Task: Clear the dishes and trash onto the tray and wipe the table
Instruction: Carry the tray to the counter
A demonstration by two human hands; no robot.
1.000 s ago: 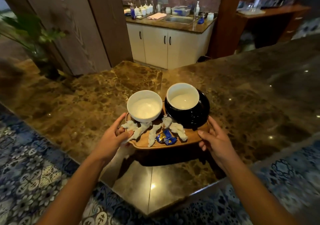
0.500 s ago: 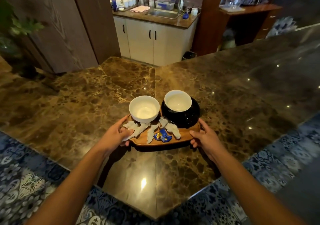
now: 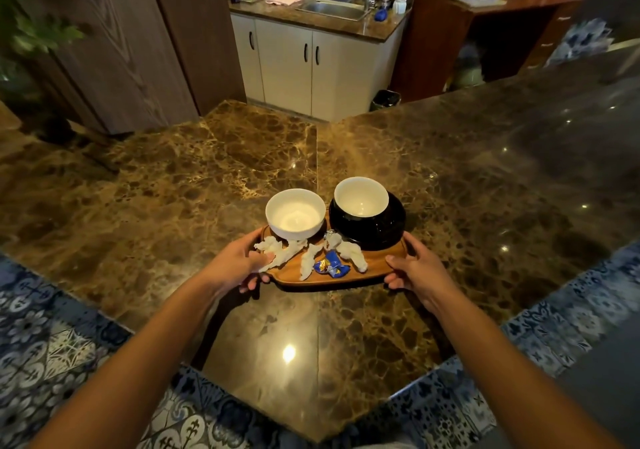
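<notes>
At both ends of the tray point(image 3: 363, 270), fingers point(image 3: 254, 282) curl under its rim: left hand point(image 3: 239, 263) and right hand point(image 3: 415, 268) grip it above the desk point(image 3: 173, 189). White bowl point(image 3: 295, 214), stacked bowl point(image 3: 361, 197) and wrappers point(image 3: 330, 264) ride aboard; any tilt could slide them off.

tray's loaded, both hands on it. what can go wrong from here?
1. The white cup sits stacked in the black bowl at the wooden tray's right end; a tilt could tip it.
2. The crumpled tissues and blue wrapper lie loose near the front rim and could slide off.
3. The left hand and right hand grip only the ends, and the white bowl adds weight.
</notes>
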